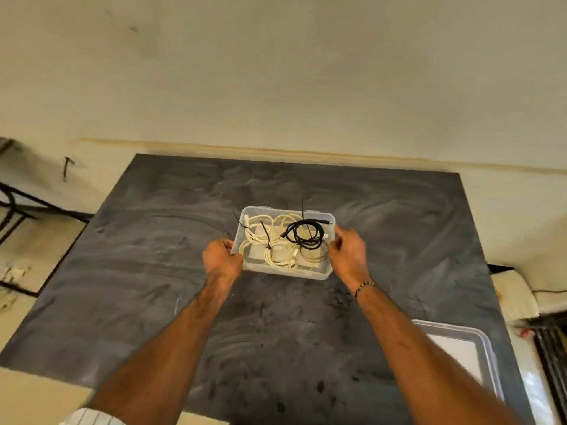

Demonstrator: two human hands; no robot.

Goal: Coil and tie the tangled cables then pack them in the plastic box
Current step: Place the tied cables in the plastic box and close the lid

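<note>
Packing step, nearly done: coiled cables (283, 240) tied, inside plastic box (325, 273) mid-table. Left hand (221, 257), right hand (348, 250) gripping box sides. Next, probably: fetch lid (481, 342), near right.

clear plastic box (319, 273), matt smudged tabletop (153, 240)

A dark grey mat (153, 302) covers the table. A black metal frame (18, 210) stands at left, a cream wall (276, 72) rises behind.
</note>
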